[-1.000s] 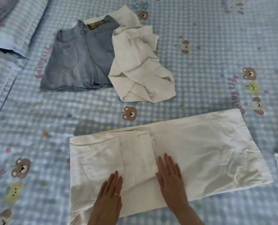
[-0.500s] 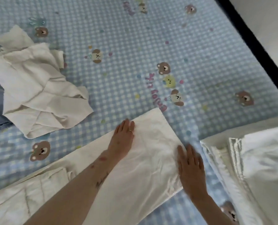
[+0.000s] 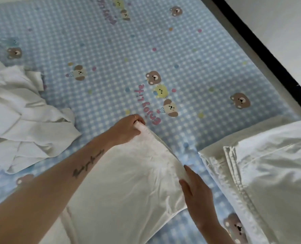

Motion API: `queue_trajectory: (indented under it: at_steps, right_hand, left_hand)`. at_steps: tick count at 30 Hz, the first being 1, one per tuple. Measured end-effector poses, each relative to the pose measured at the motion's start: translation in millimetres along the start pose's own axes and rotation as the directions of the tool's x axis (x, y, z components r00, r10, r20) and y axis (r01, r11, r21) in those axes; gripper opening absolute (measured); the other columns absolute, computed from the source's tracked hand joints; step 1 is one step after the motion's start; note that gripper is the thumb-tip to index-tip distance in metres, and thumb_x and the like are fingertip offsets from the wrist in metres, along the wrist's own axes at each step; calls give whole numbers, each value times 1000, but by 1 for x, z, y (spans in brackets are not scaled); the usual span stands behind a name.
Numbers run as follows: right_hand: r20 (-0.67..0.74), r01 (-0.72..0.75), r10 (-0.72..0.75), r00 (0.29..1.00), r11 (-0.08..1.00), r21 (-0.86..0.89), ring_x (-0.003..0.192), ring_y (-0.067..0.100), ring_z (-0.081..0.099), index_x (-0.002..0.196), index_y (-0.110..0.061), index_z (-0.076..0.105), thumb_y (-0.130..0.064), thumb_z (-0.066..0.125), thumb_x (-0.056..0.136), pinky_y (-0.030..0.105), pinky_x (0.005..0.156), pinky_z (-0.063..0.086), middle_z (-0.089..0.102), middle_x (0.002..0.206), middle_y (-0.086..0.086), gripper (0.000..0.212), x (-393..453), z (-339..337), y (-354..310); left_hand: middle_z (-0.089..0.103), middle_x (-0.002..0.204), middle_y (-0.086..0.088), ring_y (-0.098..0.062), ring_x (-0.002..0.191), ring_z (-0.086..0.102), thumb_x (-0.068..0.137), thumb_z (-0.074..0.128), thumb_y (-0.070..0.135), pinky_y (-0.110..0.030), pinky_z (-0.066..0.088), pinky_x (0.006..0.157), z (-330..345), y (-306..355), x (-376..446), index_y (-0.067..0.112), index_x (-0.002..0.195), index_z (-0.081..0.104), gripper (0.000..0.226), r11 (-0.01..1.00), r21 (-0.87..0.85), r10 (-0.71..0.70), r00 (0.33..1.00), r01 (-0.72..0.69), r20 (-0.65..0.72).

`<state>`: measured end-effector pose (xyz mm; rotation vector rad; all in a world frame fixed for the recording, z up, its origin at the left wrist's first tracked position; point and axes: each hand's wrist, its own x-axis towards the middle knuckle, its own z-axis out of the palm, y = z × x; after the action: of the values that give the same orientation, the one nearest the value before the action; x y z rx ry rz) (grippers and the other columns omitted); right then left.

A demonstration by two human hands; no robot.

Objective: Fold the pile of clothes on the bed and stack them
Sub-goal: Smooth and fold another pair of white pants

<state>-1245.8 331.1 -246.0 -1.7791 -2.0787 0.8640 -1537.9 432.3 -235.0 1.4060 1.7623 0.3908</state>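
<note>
White trousers (image 3: pixel 125 176) lie across the bed, their leg hem toward the right. My left hand (image 3: pixel 126 128) grips the far corner of that hem, fingers curled round the cloth. My right hand (image 3: pixel 194 187) pinches the near corner of the same hem. The hem edge is lifted off the sheet between both hands. A crumpled white garment (image 3: pixel 21 120) lies at the left. A stack of folded white clothes (image 3: pixel 269 173) sits at the right.
The bed has a blue checked sheet (image 3: pixel 181 55) printed with bears. Its dark right edge (image 3: pixel 262 50) runs diagonally at the upper right, with a pale floor beyond. Bare sheet stretches behind the trousers.
Both hands went from pressing flat near the waistband to the leg hem, then curled round its corners and lifted the edge. The view swung right, so the denim garment left the frame.
</note>
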Motion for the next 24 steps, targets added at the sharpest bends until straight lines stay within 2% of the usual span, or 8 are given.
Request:
queue_trajectory:
  at_steps: [4,8,10,13,17,19,22,24]
  right_hand:
    - [1,137,-138,990,983,119,81,0,59,112,-29,67,-20,68,82,-5,66,35,63,90,-16,31,-51,-6,-68]
    - [49,275,-288,956,943,188,72,-1,58,96,-27,74,-22,72,64,-5,66,36,62,84,-15,32,-111,19,-140]
    - [73,350,-367,927,919,179,68,-2,57,86,-26,76,-17,76,55,-6,70,37,62,77,-14,32,-147,50,-173]
    - [272,297,-353,895,928,227,53,-3,48,66,-32,71,-2,81,37,-2,56,34,51,68,-13,43,-212,98,-217]
    - [311,401,-436,844,900,173,43,6,44,55,-24,63,1,78,46,7,42,37,44,54,-6,31,-263,163,-267]
    - [431,473,-483,762,870,139,43,9,43,46,-23,60,-10,67,56,13,45,38,43,48,-4,18,-291,183,-289]
    - [602,503,-478,639,852,143,55,8,46,66,-26,65,-27,50,81,12,61,42,50,66,2,21,-325,226,-313]
    - [635,455,-425,645,881,128,57,6,52,78,-32,73,-37,69,72,12,63,45,53,66,-1,8,-337,244,-322]
  left_hand:
    - [60,81,5,-14,75,57,75,64,2,-23,43,64,-53,-21,-83,21,86,57,23,970,192,163,983,-146,-79]
    - [61,83,-5,-26,82,58,64,58,-8,-34,42,73,-82,-73,-181,11,85,59,29,895,439,160,975,-76,-157]
    - [61,79,-9,-28,77,58,61,57,-9,-34,45,67,-89,-106,-229,6,82,59,25,866,495,199,958,-73,-207]
    - [60,76,-8,-25,71,57,65,56,-8,-32,46,61,-99,-162,-302,6,80,60,21,835,550,188,944,-8,-271]
    - [58,68,-8,-29,59,58,52,74,-14,-32,48,53,-101,-235,-388,7,72,56,34,831,541,77,937,128,-340]
    - [57,68,-7,-28,59,56,49,73,-17,-31,46,52,-102,-266,-422,6,74,56,37,835,520,24,931,182,-365]
    - [60,71,-8,-29,61,59,50,74,-16,-31,47,52,-99,-313,-469,3,79,61,37,833,481,-72,916,273,-395]
    - [62,83,-10,-31,71,62,66,68,-13,-33,48,56,-88,-340,-484,3,91,63,30,860,370,-161,876,351,-455]
